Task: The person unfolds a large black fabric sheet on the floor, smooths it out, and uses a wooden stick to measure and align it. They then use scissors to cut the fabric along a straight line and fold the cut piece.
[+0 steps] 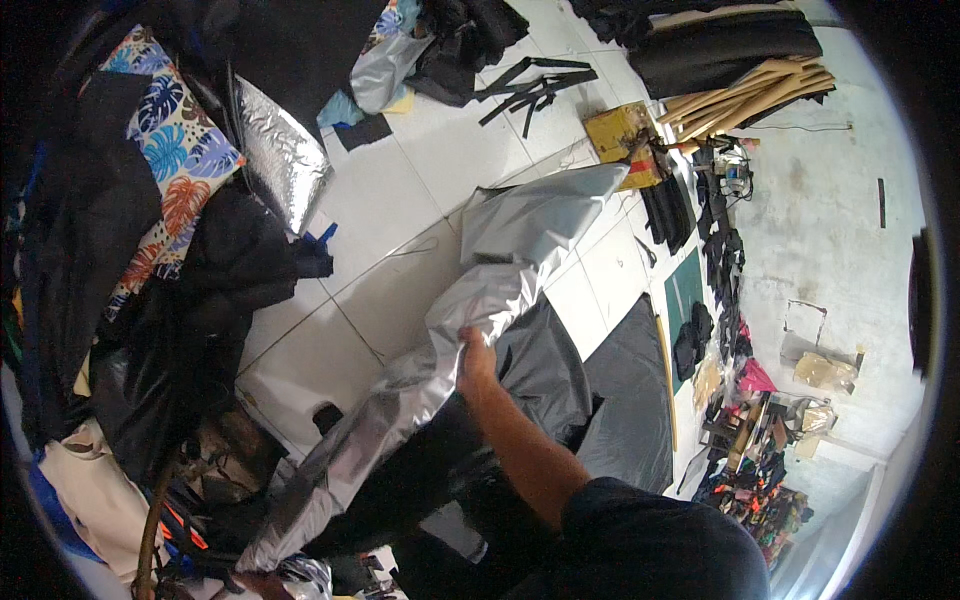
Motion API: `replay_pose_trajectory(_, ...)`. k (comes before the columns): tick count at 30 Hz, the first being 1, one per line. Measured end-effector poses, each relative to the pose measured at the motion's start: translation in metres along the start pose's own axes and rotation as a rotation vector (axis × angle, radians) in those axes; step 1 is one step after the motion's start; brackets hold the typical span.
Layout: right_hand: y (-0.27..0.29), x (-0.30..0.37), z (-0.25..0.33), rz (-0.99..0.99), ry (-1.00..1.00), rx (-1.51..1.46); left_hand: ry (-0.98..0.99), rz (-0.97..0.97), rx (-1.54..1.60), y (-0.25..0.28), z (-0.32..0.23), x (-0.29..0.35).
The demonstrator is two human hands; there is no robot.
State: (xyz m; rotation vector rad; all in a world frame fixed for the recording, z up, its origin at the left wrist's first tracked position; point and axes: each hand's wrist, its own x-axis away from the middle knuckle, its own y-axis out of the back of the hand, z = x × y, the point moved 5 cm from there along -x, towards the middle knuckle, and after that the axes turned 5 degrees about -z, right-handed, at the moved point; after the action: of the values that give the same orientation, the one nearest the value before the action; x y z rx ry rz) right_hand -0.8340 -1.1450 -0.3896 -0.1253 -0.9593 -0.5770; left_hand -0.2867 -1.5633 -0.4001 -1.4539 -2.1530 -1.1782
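Observation:
A long sheet of silver, shiny fabric (400,385) runs slantwise from the lower left to the upper middle, bunched into folds. Its far end spreads wider over the white tiles. My right hand (476,362) grips the bunched middle, fingers wrapped into the folds and partly hidden. At the fabric's near end, by the lower edge, a dark shape looks like my left hand (262,584); its fingers are too dark to make out. Black sheet material (545,370) lies beneath and to the right of the silver fabric.
Dark cloth and leaf-patterned fabric (180,140) pile up on the left, beside a silver foil piece (280,150). Black strips (535,85) lie on the floor. A yellow-brown box (622,135) and cardboard tubes (750,95) stand far right. Scraps (755,460) line the wall.

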Motion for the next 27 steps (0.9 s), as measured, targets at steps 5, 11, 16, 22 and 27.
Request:
replay_pose_trajectory(5, 0.006, -0.102, 0.017, -0.006, 0.199, 0.101, -0.113, 0.093, -0.148, 0.018, 0.015, -0.009)
replay_pose_trajectory(11, -0.009, -0.105, 0.041, 0.219, 0.149, 0.125, -0.160, 0.075, -0.170, 0.001, -0.004, 0.028)
replay_pose_trajectory(16, -0.032, -0.050, 0.031, 0.285, -0.044, 0.055, 0.014, 0.005, 0.421, -0.011, -0.059, 0.084)
replay_pose_trajectory(22, -0.032, -0.085, 0.044, 0.146, 0.131, 0.287, -0.902, -0.123, -1.054, 0.046, -0.006, 0.000)
replay_pose_trajectory(27, -0.040, -0.077, 0.054, -0.156, 0.332, 0.579, -0.035, 0.111, 0.069, -0.009, 0.060, -0.046)
